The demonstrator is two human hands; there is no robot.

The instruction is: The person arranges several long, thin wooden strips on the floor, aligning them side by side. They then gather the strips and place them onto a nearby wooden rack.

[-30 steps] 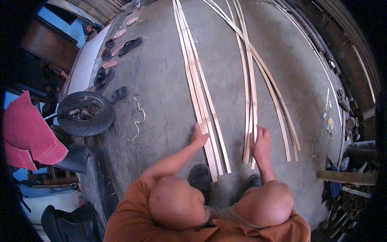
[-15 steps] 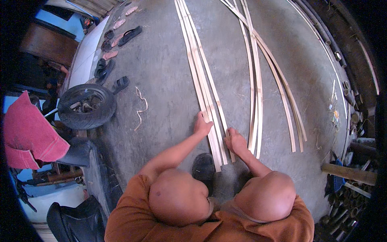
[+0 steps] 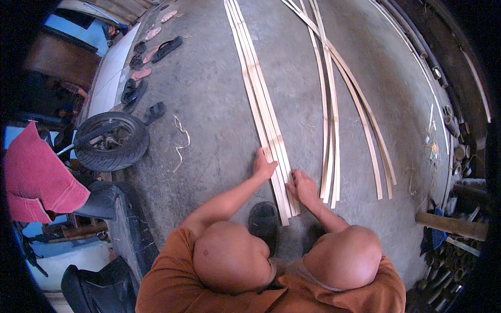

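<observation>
— Where are we? The floor (image 3: 219, 104) holds our near bundle of strips (image 3: 261, 104), laid flush; the loose strips (image 3: 334, 120) beside it look unsorted.

— Left hand (image 3: 263, 167) flat, fingers spread, on its edge; right hand (image 3: 302, 187) pressing its end.

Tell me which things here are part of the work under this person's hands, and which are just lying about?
In the work:
- left hand and right hand, both resting on the near bundle of bamboo strips
- second group of strips beside it, on the concrete floor

Lying about:
- tyre
- sandals
- red cloth
- bamboo poles
</observation>
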